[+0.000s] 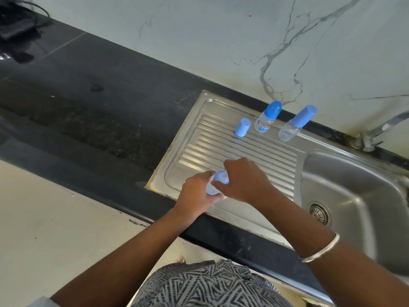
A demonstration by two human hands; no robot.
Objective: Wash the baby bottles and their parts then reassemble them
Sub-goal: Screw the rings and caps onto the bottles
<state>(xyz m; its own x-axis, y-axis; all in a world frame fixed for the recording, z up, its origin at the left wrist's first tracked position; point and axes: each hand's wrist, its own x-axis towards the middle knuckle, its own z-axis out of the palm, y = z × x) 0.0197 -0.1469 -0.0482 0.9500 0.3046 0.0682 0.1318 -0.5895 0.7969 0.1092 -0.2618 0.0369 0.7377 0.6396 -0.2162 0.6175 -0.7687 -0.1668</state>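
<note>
Head view looks down on a dark stone counter running below a pale marbled wall, with a steel sink set into it and a ridged draining board on the sink's left side. A drain strainer sits in the basin, and a tap rises at the back right. Over the front of the draining board the left hand grips the body of a small clear bottle, fingers curled round it, while the right hand holds its blue top from above, fingers wrapped on the collar. A metal bangle circles the right forearm. At the back of the board stand a printed bottle with a blue cap and, just right of it, a plain bottle with a taller blue cap. Left of these a loose blue cap stands alone on the ridges.
</note>
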